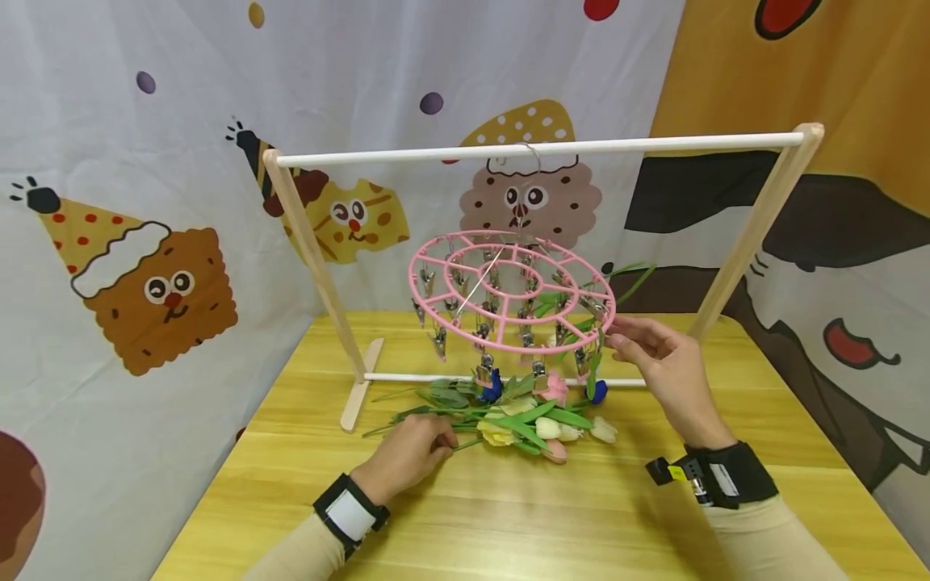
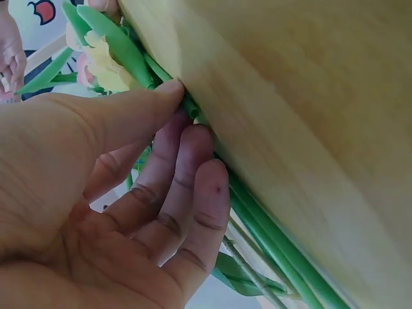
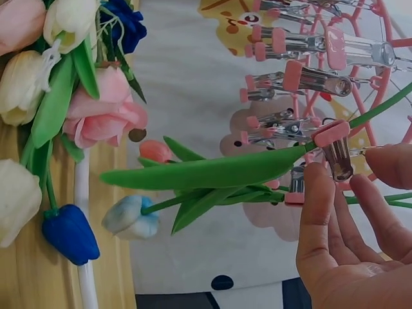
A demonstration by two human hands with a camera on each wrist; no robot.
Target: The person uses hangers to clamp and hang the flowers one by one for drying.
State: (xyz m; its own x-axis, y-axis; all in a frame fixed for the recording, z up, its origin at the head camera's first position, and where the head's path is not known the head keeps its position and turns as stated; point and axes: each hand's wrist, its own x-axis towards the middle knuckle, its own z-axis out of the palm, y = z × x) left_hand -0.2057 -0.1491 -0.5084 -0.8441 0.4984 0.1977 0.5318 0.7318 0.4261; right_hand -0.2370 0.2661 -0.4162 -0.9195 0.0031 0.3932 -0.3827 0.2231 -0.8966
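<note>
My left hand (image 1: 410, 452) is low over the table at the near side of a bunch of artificial flowers (image 1: 538, 407). Its thumb and fingers pinch a green flower stem (image 2: 192, 107). My right hand (image 1: 668, 363) is up at the right rim of a pink round clip hanger (image 1: 501, 331). There it holds a metal clip (image 3: 338, 154) with pink tips, thumb on one side and fingers on the other. That clip bites a green stem with a long leaf (image 3: 206, 172). Beside it a pale blue tulip (image 3: 132, 217) hangs head down.
The hanger's hook sits on the white top bar (image 1: 407, 153) of a rack with wooden legs (image 1: 756, 234). A white lower bar (image 1: 407, 378) runs behind the flowers. Several clips dangle under the hanger. A printed curtain (image 1: 218, 73) stands behind the wooden table (image 1: 465, 524).
</note>
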